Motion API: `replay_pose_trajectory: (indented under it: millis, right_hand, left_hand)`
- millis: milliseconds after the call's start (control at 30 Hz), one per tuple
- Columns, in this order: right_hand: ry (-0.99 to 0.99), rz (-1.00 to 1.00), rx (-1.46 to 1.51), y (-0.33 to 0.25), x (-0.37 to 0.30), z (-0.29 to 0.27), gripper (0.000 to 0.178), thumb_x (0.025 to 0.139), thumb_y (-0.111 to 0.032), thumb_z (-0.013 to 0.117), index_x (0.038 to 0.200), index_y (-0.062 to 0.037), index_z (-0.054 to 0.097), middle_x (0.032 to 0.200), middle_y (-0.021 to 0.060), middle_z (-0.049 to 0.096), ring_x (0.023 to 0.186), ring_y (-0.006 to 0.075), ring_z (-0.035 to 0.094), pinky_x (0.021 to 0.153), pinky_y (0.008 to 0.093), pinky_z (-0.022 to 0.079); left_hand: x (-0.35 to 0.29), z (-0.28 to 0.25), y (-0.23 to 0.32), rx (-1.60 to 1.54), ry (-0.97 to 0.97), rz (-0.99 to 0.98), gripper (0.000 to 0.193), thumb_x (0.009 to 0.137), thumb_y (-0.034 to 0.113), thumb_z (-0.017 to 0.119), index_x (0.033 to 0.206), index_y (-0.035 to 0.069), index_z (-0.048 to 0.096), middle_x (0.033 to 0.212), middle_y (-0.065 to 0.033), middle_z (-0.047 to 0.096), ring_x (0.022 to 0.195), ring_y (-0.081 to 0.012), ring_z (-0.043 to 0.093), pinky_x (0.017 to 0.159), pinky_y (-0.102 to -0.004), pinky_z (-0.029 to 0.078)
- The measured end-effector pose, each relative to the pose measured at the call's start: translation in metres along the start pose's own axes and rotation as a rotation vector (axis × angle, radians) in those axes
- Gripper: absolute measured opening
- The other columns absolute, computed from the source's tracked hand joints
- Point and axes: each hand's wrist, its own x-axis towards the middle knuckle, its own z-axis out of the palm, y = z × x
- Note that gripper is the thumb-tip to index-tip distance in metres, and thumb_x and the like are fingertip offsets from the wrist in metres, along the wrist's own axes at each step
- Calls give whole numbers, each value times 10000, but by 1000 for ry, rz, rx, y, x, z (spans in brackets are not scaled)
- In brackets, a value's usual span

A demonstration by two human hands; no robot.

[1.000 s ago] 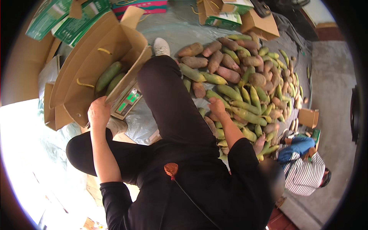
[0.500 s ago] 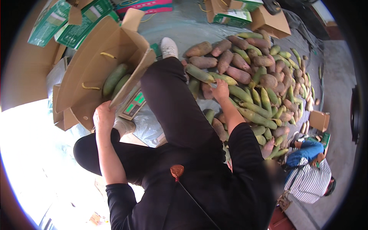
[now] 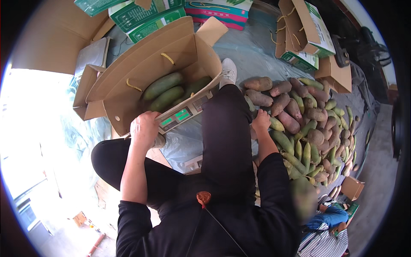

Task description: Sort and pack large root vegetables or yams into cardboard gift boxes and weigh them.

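An open cardboard box (image 3: 147, 55) with yellow rope handles stands by my left side, several green radishes (image 3: 163, 86) lying in it. My left hand (image 3: 144, 129) is closed on the box's near edge. Beside that hand, a scale (image 3: 173, 120) with a lit green display shows at the box's near side. My right hand (image 3: 261, 122) is beyond my right knee at the near edge of a vegetable heap, its fingers closed round a green radish (image 3: 249, 103). My knee hides most of that radish. Dull red radishes (image 3: 288, 122) and more green ones surround the hand.
Green-and-white cartons (image 3: 147, 17) and a pink one (image 3: 218, 17) stand at the far side. More open boxes (image 3: 299, 30) stand at the far right. Plastic sheeting (image 3: 252, 47) covers the floor. A person in a striped top (image 3: 323, 244) sits at the lower right.
My view has swung left, so the scene sits farther right and lower. My right hand has drawn in toward my knee with the radish. My left hand stays on the box edge.
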Motion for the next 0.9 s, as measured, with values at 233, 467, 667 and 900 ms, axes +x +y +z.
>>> replay_pose_trajectory:
  millis: [233,467,667,900]
  right_hand:
    - [-185,-52,409,19,-1,8,556,663,-234,760,1131,-22,547,1054,129,609,1008,291,577,869,394,453]
    - [-368,42,1070,23,-21,-83,364,726,-140,724,1040,0,604,914,71,639,811,188,620,741,303,470]
    - [-401,-235,1282,-16,-55,-220,367,768,-188,678,1073,1,600,946,39,636,831,132,604,750,261,462]
    - [-633,-599,1312,-78,-89,-297,368,832,-235,618,1101,14,587,997,74,641,870,152,623,798,287,486]
  left_hand:
    - [2,2,-7,-8,0,11,208,772,139,601,963,100,675,904,-119,638,872,-326,607,767,-414,482]
    - [5,7,-11,1,-5,2,198,781,155,594,956,110,674,918,-111,645,881,-314,615,777,-411,488]
    - [1,6,-10,20,59,38,174,795,113,553,913,114,682,852,-121,660,827,-314,639,725,-409,511]
    - [0,7,-11,35,33,31,181,788,122,562,922,117,683,851,-124,665,837,-316,641,733,-412,512]
